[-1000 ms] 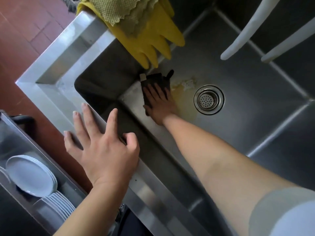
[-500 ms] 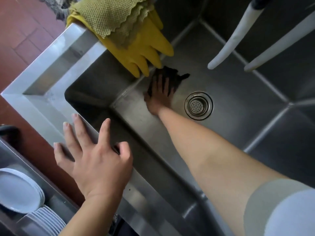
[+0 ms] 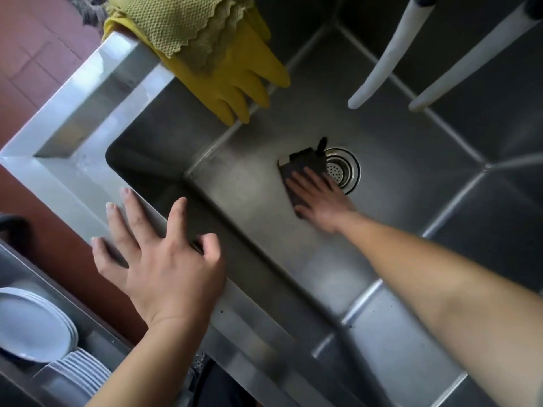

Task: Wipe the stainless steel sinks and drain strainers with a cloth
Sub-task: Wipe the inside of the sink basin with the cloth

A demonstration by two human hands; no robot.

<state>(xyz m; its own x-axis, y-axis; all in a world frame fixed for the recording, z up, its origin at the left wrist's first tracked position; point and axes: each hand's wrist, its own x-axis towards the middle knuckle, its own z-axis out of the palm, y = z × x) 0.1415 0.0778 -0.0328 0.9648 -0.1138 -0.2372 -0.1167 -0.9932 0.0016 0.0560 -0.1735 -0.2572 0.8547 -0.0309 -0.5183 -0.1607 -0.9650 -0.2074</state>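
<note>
I press my right hand (image 3: 318,198), fingers flat, on the dark cloth (image 3: 302,168) at nine o'clock of the drain strainer (image 3: 342,170) on the sink (image 3: 396,160) floor, my left hand (image 3: 160,259) splayed on the rim; the cloth looks soft and limp, best held under a flat palm.

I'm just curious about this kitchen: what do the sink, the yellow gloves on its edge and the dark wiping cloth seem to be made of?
The sink looks like brushed stainless steel: grey, with soft reflections and bright folded seams. The yellow gloves look like smooth rubber or latex, limp and slightly glossy. The dark cloth under the right hand seems a soft matte fabric, perhaps microfibre; blur leaves its weave unclear.
</note>
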